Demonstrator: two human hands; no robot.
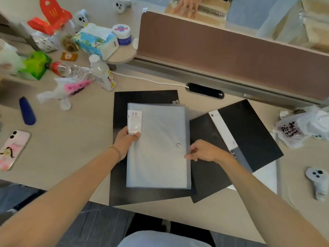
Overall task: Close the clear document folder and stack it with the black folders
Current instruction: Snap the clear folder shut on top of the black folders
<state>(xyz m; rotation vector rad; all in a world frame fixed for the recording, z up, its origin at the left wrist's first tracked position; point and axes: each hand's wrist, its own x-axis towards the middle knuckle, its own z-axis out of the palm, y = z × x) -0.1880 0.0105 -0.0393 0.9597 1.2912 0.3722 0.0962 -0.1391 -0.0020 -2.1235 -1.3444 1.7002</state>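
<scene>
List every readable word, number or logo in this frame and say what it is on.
"20": white label on the clear folder; the small print under it is blurred.
"M" arches logo: red carton.
Lid of the white jar: blurred.
Plastic bag with dark characters: unreadable.
Pink tag: unreadable.

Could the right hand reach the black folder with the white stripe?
Probably yes. The right hand grips the clear folder's edge, right beside the striped black folder, with nothing between them.
</scene>
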